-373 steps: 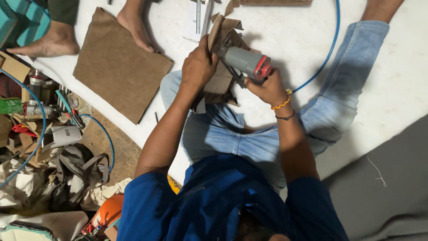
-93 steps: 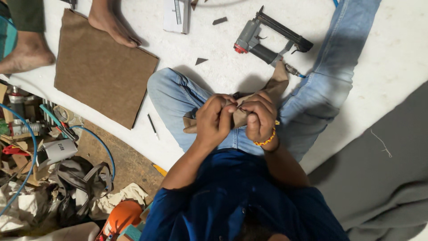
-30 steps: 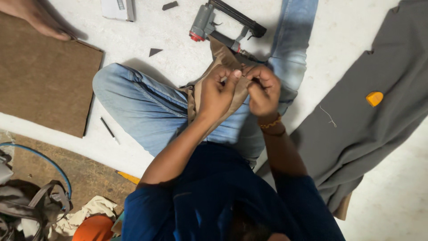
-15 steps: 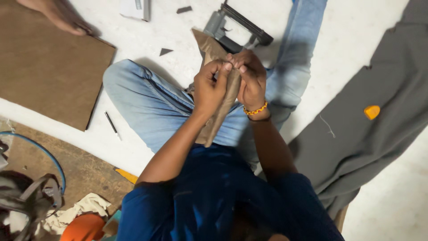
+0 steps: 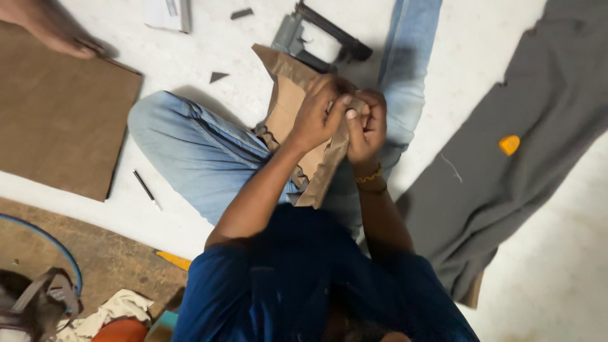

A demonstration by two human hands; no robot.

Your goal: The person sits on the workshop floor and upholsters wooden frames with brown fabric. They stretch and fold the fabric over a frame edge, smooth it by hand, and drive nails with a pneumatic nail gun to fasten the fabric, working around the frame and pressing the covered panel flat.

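At centre of the head view, both hands clamped on a tan fabric-covered piece (image 5: pixel 303 120) held over the lap. Left hand (image 5: pixel 315 116) laid across its upper face, fingers curled and pressing the covering flat, apparently to keep the material taut. Right hand (image 5: pixel 365 123) closed against the piece's right edge, fingers pressed together and pinching a fold of the tan covering, thumb meeting the left hand's fingertips. Piece tilted, lower end resting on the jeans, upper end reaching toward the top of the frame.

Above centre, just beyond the piece, a grey staple gun (image 5: pixel 316 38) lying on the white floor (image 5: pixel 557 253), within arm's reach. At left, a flat brown board (image 5: pixel 57 126), with another person's bare foot (image 5: pixel 54 31) at its upper edge. Below the board, a thin black pen (image 5: pixel 144 187). At right, grey cloth (image 5: pixel 506 183) spread out, bearing a small orange chalk piece (image 5: pixel 509 144). At upper left, small dark offcuts (image 5: pixel 218 76) scattered.
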